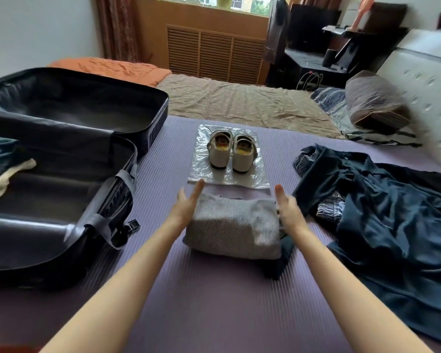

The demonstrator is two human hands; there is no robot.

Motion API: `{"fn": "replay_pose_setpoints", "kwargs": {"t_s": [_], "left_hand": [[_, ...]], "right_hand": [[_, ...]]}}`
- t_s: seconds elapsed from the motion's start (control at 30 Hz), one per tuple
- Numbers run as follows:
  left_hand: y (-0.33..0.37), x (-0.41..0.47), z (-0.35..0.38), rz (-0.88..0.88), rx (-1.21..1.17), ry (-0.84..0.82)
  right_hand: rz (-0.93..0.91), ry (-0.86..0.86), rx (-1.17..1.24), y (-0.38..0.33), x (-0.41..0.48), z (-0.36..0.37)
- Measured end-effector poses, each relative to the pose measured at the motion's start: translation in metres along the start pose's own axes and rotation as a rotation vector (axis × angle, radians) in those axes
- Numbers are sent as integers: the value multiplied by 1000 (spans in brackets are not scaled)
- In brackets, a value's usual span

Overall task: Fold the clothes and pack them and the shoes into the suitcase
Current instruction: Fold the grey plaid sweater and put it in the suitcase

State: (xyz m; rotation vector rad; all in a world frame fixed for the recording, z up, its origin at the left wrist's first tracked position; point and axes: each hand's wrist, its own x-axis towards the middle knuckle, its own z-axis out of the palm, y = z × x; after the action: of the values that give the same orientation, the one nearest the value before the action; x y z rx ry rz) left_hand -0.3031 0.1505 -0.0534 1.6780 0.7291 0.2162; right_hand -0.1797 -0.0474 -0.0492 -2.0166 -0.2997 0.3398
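Note:
A folded grey striped garment lies on the purple mat in front of me. My left hand is at its left side and my right hand at its right side, both with straight fingers pointing away from me. Beyond the garment, a pair of white shoes stands on a clear plastic bag. The open black suitcase lies at the left with some folded clothes in its near half. A heap of dark blue clothes lies unfolded at the right.
A dark garment pokes out from under the grey one. Behind the mat is a bed with a beige sheet, an orange blanket and a pillow. A white padded headboard stands at the right.

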Motion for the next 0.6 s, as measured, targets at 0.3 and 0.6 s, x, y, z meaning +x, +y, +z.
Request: {"fn": "replay_pose_setpoints", "kwargs": {"t_s": [0.3,0.6], "left_hand": [[-31,5,25,311,414,323],[-47,31,32,-19,464,301]], "right_hand": [[-98,211,58,40,-8,24],[-19,263,-64,54,7,43]]}}
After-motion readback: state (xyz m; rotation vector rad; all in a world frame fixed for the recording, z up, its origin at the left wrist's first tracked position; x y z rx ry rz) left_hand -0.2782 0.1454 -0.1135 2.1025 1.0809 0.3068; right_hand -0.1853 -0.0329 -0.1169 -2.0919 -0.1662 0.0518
